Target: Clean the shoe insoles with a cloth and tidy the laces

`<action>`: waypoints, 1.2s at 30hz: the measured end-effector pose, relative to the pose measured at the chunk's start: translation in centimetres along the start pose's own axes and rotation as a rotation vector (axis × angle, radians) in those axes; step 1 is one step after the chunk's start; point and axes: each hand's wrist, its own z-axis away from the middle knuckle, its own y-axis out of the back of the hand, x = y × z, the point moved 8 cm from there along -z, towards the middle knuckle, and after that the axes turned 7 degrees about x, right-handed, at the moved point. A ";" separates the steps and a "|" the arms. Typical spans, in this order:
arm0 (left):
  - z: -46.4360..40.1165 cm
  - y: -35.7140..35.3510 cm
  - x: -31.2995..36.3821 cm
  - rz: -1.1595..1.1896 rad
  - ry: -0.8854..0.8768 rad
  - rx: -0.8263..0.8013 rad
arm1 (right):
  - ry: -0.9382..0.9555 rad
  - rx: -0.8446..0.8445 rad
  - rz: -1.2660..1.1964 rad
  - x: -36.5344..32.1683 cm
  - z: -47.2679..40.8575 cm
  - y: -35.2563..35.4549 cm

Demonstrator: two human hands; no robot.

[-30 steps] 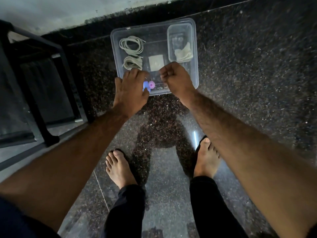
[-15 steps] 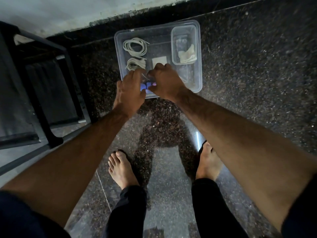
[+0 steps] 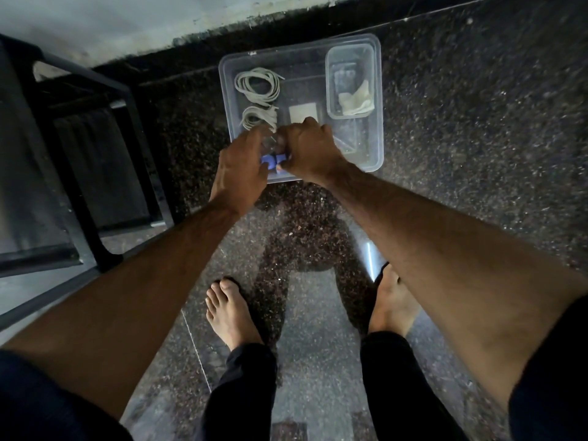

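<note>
A: Both arms stretched out and down to the clear box [image 3: 375, 100] on the dark floor [image 3: 477, 154], wrists nearly meeting over its near edge.

B: Left hand [image 3: 240, 168] comes in knuckles up, fingers bent toward the right hand [image 3: 310, 151], whose fingers are curled under.

A: Between them sits something small and blue [image 3: 270, 160]; the right thumb is against it, though I can't tell which hand truly grips it (too much is hidden).

B: Laces [image 3: 259, 85] lie coiled at the box's far left, a second bundle [image 3: 257, 117] just nearer, close to the left fingertips.

A: A pale cloth [image 3: 354, 100] lies in the small tub [image 3: 331, 74] at the right.
</note>
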 end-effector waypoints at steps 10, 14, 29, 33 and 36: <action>-0.1 -0.1 -0.3 0.116 0.059 -0.056 | -0.036 0.114 -0.383 0.9 0.4 -0.4; -0.1 -0.4 -0.8 0.086 0.039 -0.059 | 0.007 0.108 -0.345 0.7 0.9 -0.7; 0.2 -0.2 0.2 -0.104 -0.025 -0.074 | 0.083 0.021 -0.252 1.9 1.7 0.1; 0.3 -0.7 0.5 -0.049 -0.030 -0.104 | 0.095 0.010 -0.205 1.8 1.6 0.0; 0.5 -0.4 1.0 -0.033 -0.036 -0.109 | 0.091 0.004 -0.180 2.0 1.6 0.4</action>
